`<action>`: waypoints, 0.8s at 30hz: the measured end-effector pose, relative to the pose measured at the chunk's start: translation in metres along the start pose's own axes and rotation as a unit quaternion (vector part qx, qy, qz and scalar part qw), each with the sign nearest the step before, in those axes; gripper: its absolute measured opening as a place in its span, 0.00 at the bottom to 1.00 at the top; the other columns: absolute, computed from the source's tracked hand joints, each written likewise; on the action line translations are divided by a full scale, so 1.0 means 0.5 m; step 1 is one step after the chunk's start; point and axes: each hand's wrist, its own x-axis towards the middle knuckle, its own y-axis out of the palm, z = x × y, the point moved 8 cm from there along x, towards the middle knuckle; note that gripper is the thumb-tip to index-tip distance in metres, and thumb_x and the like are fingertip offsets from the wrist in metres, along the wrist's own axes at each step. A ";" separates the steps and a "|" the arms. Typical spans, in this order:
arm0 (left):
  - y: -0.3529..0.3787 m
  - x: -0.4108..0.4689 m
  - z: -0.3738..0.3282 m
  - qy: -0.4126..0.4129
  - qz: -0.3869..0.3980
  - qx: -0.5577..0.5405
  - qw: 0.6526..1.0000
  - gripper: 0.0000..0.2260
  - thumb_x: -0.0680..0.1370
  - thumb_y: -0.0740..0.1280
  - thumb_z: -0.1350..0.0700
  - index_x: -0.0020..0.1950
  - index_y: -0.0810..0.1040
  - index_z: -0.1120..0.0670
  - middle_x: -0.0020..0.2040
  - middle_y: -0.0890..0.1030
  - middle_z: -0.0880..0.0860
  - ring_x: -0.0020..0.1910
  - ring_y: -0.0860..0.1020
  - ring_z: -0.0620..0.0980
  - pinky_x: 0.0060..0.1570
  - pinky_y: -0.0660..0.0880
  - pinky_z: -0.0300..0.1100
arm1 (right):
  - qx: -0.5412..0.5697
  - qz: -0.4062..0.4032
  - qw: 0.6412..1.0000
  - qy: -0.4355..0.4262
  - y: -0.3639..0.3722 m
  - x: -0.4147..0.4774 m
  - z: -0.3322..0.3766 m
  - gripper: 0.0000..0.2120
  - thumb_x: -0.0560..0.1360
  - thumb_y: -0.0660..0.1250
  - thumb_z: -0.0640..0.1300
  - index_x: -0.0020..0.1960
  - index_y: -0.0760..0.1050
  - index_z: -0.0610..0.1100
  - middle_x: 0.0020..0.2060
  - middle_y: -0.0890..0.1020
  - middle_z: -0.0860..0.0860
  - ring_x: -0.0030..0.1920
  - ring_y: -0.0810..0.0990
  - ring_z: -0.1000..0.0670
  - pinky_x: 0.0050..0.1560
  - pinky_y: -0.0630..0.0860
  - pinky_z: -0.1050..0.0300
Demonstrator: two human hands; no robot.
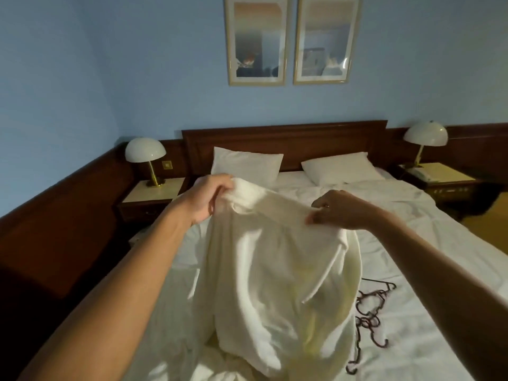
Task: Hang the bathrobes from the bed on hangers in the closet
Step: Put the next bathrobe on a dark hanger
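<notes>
Both hands, left hand (204,198) and right hand (339,209), are gripping a white bathrobe (272,270) above the bed (412,243), beside dark hangers (371,320).

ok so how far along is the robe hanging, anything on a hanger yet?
Done: nothing is on a hanger yet. In hand: the left hand and right hand grip the top edge of a white terry-cloth bathrobe, lifted over the white-sheeted bed. Left: the tangle of dark thin hangers lies untouched on the sheet. One still needs fitting and carrying to the closet, which is out of view.
</notes>
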 end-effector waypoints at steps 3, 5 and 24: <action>0.024 -0.018 0.085 -0.072 0.075 0.260 0.960 0.09 0.78 0.74 0.51 0.56 0.83 0.52 0.53 0.86 0.49 0.52 0.84 0.47 0.49 0.79 0.37 | 0.069 0.043 0.995 -0.063 0.027 -0.020 0.039 0.19 0.78 0.69 0.60 0.41 0.82 0.44 0.37 0.83 0.46 0.36 0.79 0.53 0.38 0.73 0.59; 0.002 -0.010 0.148 -0.091 0.061 0.337 0.935 0.10 0.78 0.74 0.46 0.55 0.85 0.49 0.51 0.86 0.48 0.51 0.84 0.46 0.53 0.79 0.39 | 0.165 0.003 0.984 -0.061 0.012 -0.020 0.041 0.19 0.79 0.69 0.56 0.41 0.81 0.40 0.35 0.83 0.44 0.34 0.78 0.52 0.37 0.73 0.58; 0.153 0.008 0.756 -0.284 -0.125 0.214 0.926 0.06 0.77 0.70 0.50 0.42 0.81 0.50 0.42 0.84 0.49 0.48 0.83 0.54 0.45 0.75 0.45 | 0.063 0.179 0.952 0.239 0.649 -0.079 -0.556 0.13 0.75 0.66 0.41 0.59 0.81 0.45 0.57 0.84 0.45 0.59 0.81 0.42 0.54 0.74 0.55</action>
